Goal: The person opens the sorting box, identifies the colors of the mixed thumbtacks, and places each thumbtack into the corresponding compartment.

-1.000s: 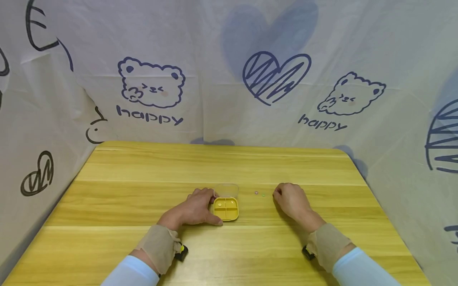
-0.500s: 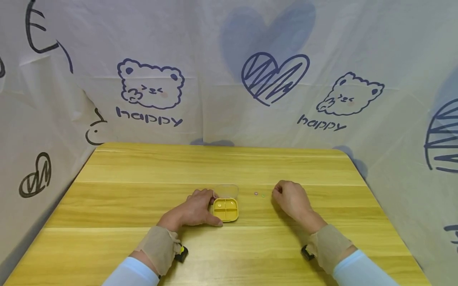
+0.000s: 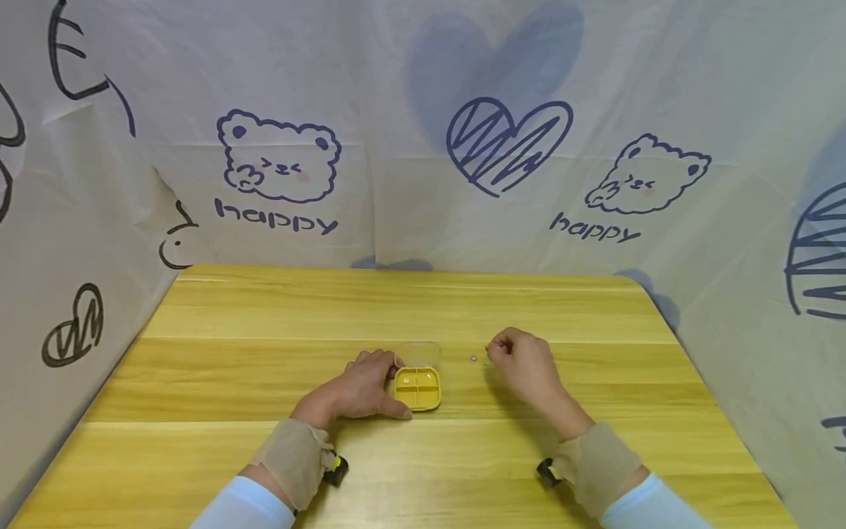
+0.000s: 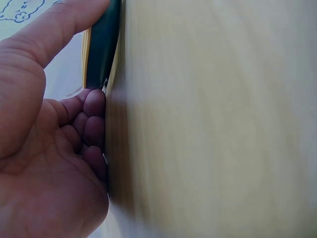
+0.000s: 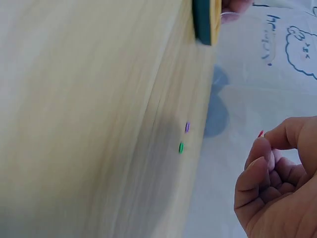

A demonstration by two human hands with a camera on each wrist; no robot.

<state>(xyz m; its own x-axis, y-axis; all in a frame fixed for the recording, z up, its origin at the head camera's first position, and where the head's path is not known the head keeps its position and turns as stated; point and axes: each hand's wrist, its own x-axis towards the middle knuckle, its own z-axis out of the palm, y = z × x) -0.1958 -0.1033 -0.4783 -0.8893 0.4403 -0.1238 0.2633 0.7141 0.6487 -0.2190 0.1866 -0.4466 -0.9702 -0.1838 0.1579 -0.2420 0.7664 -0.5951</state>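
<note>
A small yellow pill box [image 3: 417, 402] with a few compartments stands on the table, its clear lid [image 3: 419, 353] swung back. My left hand [image 3: 360, 386] holds the box's left side, thumb at the front and fingers at the back by the lid. In the left wrist view the thumb lies along the box's dark green outer side [image 4: 103, 49]. My right hand [image 3: 526, 365] is raised above the table. Between its thumb and forefinger it pinches a tiny red piece [image 5: 261, 134], mostly hidden by the fingertips. A purple piece [image 5: 187, 127] and a green piece [image 5: 181, 147] lie below.
Small pale spots show in the two far compartments of the box. The wooden table [image 3: 264, 308] reaches back to a white cloth wall [image 3: 410, 191] with bear and heart drawings. Another cloth wall stands along each side.
My right hand has lifted and moved left, closer to the purple and green pieces, with the red piece at its fingertips. The left hand and the box have stayed put.
</note>
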